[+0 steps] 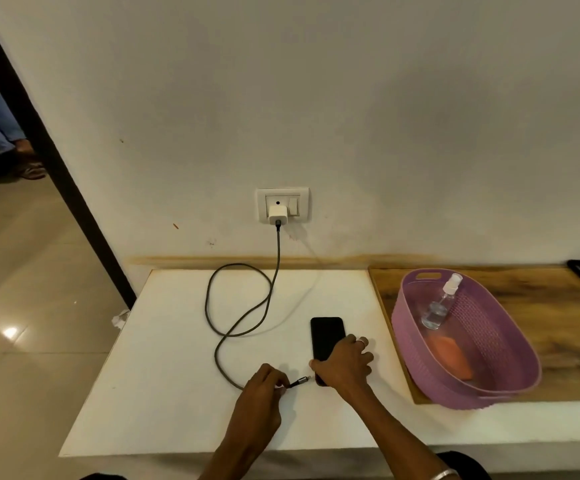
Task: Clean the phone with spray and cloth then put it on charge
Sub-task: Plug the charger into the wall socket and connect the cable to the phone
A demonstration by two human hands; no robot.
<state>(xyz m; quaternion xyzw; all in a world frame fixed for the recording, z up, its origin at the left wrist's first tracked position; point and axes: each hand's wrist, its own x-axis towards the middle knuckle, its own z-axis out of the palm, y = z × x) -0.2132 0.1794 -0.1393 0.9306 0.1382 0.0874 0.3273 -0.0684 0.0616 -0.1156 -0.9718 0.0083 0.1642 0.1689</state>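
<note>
The slim black glass-faced phone (327, 337) lies flat on the white counter (163, 375), its near end under the right hand (345, 367), whose fingers curl over the right edge while the thumb bears on the left edge, so it is held down and steadied. Just left of that hand, the left hand (264, 389) pinches the small metal plug (300, 381) of the grey braided charging cable (226, 336) between fingertips, the plug tip aimed at the phone's near end and almost touching it, though the port itself is hidden by the right hand.

The main risk, as I judge it, is a skewed insertion: the plug comes in at a slant from the left, and if it is pushed before it lines up with the port it may jam or scrape the casing. The right hand also covers the target, so the aim is partly blind. The cable loops away from the left hand toward the white wall charger (277, 215); a tug could drag on that charger.

To the right of the right hand, the mauve woven plastic basket (510, 344) holds the clear spray bottle (441, 303) and the folded orange cloth (453, 355), both put away, which suggests cleaning is done.
</note>
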